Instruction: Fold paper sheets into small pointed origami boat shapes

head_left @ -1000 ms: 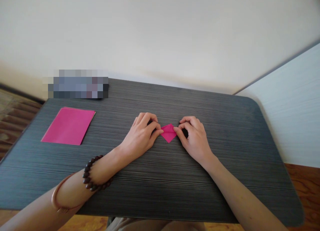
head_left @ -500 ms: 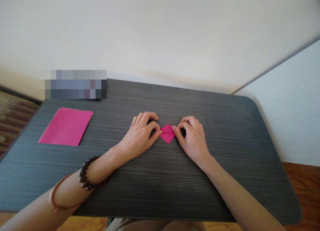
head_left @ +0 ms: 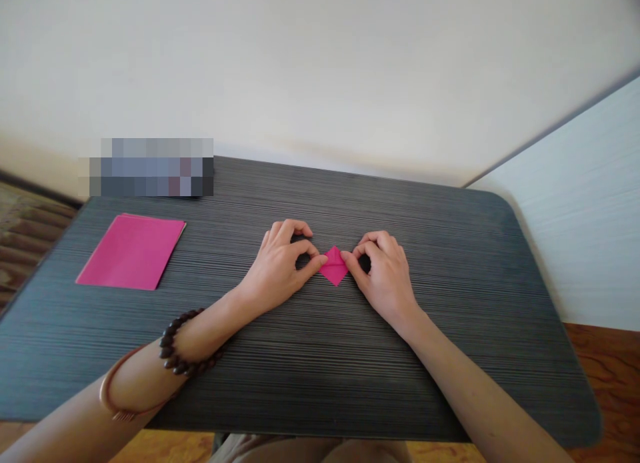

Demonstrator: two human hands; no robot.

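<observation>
A small folded piece of pink origami paper (head_left: 335, 271) lies diamond-shaped on the dark table, one point toward me, a crease running across its middle. At its left corner, my left hand (head_left: 281, 266) pinches the paper between thumb and index finger, the other fingers curled above. My right hand (head_left: 384, 269) grips the right corner the same way, thumb on top. The fingertips cover both side corners of the paper.
A stack of square pink paper sheets (head_left: 133, 253) rests on the left of the dark wood-grained table (head_left: 320, 376). Behind it, a blurred-out object (head_left: 150, 169) stands near the pale wall (head_left: 320, 63). A whitish panel (head_left: 590, 216) borders the right side.
My left thumb has slid slightly right, further over the paper's left corner. The right hand has hardly moved, and the paper keeps its diamond shape.
</observation>
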